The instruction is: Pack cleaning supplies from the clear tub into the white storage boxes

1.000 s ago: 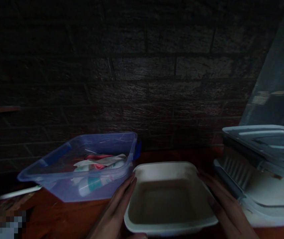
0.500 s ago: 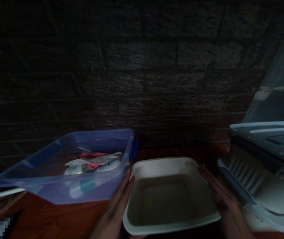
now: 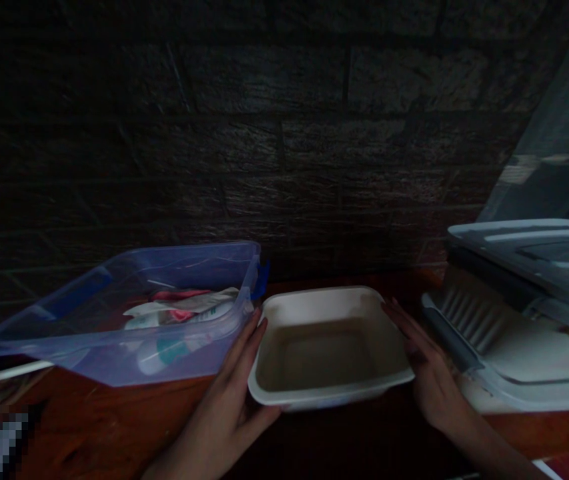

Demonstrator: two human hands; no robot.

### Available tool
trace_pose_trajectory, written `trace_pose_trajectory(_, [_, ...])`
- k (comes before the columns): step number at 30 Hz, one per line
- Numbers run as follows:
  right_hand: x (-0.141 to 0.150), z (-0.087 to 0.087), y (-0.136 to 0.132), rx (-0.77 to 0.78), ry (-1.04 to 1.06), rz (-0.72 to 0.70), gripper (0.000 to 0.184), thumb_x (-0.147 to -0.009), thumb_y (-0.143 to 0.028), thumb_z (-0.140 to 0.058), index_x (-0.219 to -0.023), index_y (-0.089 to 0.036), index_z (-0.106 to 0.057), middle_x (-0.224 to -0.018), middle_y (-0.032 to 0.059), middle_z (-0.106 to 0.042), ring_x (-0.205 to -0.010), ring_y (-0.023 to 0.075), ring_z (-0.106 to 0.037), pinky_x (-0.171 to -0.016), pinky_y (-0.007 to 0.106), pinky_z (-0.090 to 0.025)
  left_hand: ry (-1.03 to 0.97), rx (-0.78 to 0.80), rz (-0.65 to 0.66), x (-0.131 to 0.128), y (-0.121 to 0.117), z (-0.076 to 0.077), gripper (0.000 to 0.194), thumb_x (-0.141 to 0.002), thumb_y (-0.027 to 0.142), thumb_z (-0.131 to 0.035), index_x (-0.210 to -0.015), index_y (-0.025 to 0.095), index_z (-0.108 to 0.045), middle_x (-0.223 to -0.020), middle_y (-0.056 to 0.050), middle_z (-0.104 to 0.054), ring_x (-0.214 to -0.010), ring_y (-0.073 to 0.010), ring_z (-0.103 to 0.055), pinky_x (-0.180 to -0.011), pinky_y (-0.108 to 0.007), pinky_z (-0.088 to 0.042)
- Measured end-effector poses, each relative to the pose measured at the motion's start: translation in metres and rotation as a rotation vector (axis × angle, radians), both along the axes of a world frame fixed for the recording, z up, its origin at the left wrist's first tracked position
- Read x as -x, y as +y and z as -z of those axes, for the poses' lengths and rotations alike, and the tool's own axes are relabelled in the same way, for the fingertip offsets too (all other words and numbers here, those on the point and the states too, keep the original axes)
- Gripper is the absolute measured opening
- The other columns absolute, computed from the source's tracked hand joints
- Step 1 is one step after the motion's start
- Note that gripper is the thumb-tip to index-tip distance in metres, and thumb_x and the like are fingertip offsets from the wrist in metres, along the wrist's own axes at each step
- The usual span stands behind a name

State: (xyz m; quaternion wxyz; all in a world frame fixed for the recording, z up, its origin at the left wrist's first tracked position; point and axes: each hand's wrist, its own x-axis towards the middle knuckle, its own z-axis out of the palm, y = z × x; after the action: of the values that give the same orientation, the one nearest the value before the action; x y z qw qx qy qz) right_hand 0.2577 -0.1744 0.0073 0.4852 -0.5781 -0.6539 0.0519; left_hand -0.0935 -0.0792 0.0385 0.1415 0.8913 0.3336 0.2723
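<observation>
A cream plastic basin (image 3: 332, 357) with rounded corners lies between my two hands, and nothing shows inside it. My left hand (image 3: 237, 390) wraps its left side, fingers along the outer wall and thumb under the near left corner. On the opposite side, my right hand (image 3: 427, 370) presses its fingers along the outer right wall, its thumb hidden. Close by my left fingers stands a clear purple plastic bin (image 3: 114, 367) holding a white bottle with a teal label (image 3: 164, 352) and pink and white packets (image 3: 184, 308).
On the right is a white-and-grey lidded container (image 3: 529, 360) with its clear lid (image 3: 564, 260) raised over a ribbed inside. A dark brick wall (image 3: 284, 153) rises behind the reddish wooden table (image 3: 114, 427). A grey panel leans at the far right.
The basin has moved away from me, with both hands along its sides. More of my hands and of the table's near part shows. The whole view has tipped slightly downward.
</observation>
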Motion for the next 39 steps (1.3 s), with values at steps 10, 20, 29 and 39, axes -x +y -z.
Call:
trace_pose_trajectory(10, [-0.005, 0.003, 0.012, -0.013, -0.017, -0.007, 0.054, -0.109, -0.039, -0.028, -0.160, -0.029, -0.042, -0.168, 0.0056, -0.037, -0.157, 0.0289, -0.027, -0.129, 0.056, -0.023, -0.043, -0.006, 0.040, -0.009, 0.007, -0.006, 0.091, -0.098, 0.036, -0.063, -0.167, 0.034, -0.003, -0.176, -0.007, -0.006, -0.161, -0.0313, -0.010, -0.129, -0.056, -0.022])
trace_pose_trajectory(20, [-0.009, 0.008, 0.016, -0.023, 0.004, -0.011, 0.053, -0.108, -0.037, -0.028, -0.158, -0.027, -0.043, -0.167, 0.0072, -0.038, -0.155, 0.0303, -0.032, -0.127, 0.060, -0.024, -0.045, 0.002, 0.023, -0.009, 0.009, -0.003, 0.094, -0.098, 0.038, -0.064, -0.167, 0.032, -0.001, -0.176, -0.010, -0.001, -0.161, -0.0326, -0.007, -0.130, -0.058, -0.020])
trace_pose_trajectory(29, [-0.003, -0.007, 0.010, 0.030, -0.012, 0.032, 0.053, -0.109, -0.037, -0.031, -0.160, -0.028, -0.041, -0.170, 0.0061, -0.033, -0.158, 0.0278, -0.026, -0.128, 0.060, -0.020, -0.004, -0.010, 0.017, -0.010, 0.005, -0.014, 0.092, -0.100, 0.037, -0.062, -0.167, 0.032, 0.001, -0.176, -0.013, -0.003, -0.161, -0.0320, -0.008, -0.129, -0.060, -0.022])
trace_pose_trajectory(39, [0.032, -0.039, -0.008, -0.028, -0.366, 0.148, 0.061, -0.101, -0.034, -0.051, -0.160, -0.030, -0.038, -0.174, 0.0051, -0.019, -0.159, 0.0387, -0.017, -0.120, 0.071, -0.029, 0.130, -0.055, -0.046, -0.003, -0.016, -0.039, 0.080, -0.099, 0.045, -0.060, -0.166, 0.036, -0.017, -0.174, -0.007, -0.019, -0.157, -0.0303, -0.028, -0.124, -0.054, -0.036])
